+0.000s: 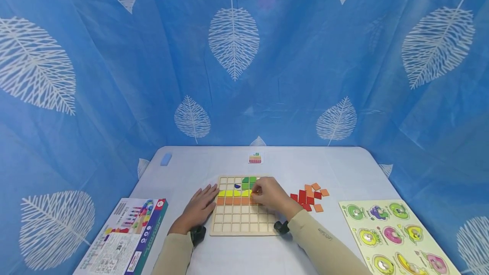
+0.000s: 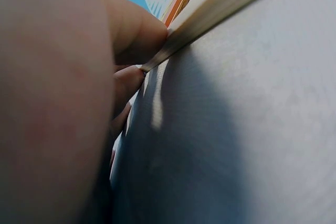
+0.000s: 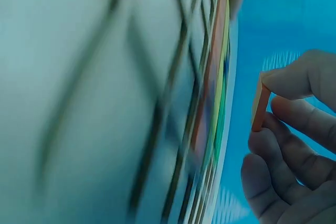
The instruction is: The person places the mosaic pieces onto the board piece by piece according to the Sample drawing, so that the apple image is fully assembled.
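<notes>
A wooden grid board (image 1: 225,227) lies on the white table in the head view. Across it run a row of yellow tiles (image 1: 228,193) and, below that, a row of orange tiles (image 1: 228,201). Green tiles (image 1: 245,186) and a small dark blue piece (image 1: 237,186) sit in its upper part. My left hand (image 1: 199,204) touches the board's left edge with fingers extended; the left wrist view shows fingertips against the wooden edge (image 2: 210,14). Over the board, my right hand (image 1: 273,195) pinches an orange square tile (image 3: 260,103) between thumb and fingers, held above the grid in the right wrist view.
Loose red tiles (image 1: 302,197) and orange tiles (image 1: 318,208) lie right of the board. A picture card (image 1: 255,158) is behind it, a light blue block (image 1: 166,159) at the back left. A printed box (image 1: 126,237) stands front left, a fruit puzzle board (image 1: 378,220) front right.
</notes>
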A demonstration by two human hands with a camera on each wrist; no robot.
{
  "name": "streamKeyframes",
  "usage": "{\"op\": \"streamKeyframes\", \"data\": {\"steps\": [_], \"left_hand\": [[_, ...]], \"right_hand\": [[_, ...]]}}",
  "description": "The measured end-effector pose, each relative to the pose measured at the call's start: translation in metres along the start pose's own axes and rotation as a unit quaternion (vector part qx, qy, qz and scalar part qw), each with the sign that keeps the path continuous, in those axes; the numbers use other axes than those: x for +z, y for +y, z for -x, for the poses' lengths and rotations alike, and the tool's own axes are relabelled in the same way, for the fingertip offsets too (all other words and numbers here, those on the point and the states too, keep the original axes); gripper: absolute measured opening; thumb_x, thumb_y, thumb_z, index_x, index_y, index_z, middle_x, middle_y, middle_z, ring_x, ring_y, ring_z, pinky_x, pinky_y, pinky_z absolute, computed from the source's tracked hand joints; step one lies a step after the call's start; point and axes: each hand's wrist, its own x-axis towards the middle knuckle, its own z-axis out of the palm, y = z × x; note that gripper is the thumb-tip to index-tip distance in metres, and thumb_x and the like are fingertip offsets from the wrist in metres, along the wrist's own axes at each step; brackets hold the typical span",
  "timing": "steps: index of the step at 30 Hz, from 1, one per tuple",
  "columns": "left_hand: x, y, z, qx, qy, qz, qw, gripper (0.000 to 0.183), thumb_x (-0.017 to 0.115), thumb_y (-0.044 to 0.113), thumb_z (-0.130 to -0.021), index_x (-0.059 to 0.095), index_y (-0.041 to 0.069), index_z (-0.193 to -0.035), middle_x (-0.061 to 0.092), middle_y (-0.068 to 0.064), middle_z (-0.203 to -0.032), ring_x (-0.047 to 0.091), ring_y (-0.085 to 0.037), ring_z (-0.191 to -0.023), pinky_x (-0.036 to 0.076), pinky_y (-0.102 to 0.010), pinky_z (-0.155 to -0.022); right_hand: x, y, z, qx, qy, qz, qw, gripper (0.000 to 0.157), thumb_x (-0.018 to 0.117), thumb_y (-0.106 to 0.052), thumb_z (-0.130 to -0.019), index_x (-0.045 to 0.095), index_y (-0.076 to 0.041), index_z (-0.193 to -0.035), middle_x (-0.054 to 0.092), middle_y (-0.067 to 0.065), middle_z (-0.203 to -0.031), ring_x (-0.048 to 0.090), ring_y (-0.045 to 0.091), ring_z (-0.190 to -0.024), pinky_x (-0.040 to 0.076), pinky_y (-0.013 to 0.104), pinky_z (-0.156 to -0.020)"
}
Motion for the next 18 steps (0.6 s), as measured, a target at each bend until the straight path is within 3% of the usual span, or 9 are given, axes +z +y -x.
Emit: {"op": "streamKeyframes", "data": {"steps": [8, 18], "left_hand": [[0.001, -0.002, -0.001, 0.007, -0.003, -0.002, 1.0, 0.054, 0.054, 0.025, -0.11, 0.045, 0.008, -0.16, 0.036, -0.007, -0.168, 0.023, -0.031, -0.157, 0.012, -0.052, -0.127], [0.0, -0.002, 0.001, 0.012, 0.002, 0.008, 0.9999, 0.053, 0.055, 0.026, -0.11, 0.048, 0.008, -0.159, 0.038, -0.009, -0.167, 0.024, -0.033, -0.156, 0.012, -0.055, -0.126]], "right_hand": [[0.039, -0.037, -0.008, -0.076, -0.048, 0.008, 0.996, 0.009, 0.084, -0.01, -0.09, 0.077, -0.013, -0.093, 0.061, -0.014, -0.082, 0.056, 0.005, -0.075, 0.053, 0.02, -0.069], [0.071, -0.058, -0.017, -0.1, -0.07, 0.036, 0.992, 0.01, 0.083, -0.012, -0.092, 0.075, -0.016, -0.09, 0.058, -0.016, -0.076, 0.054, 0.001, -0.07, 0.048, 0.016, -0.062]]}}
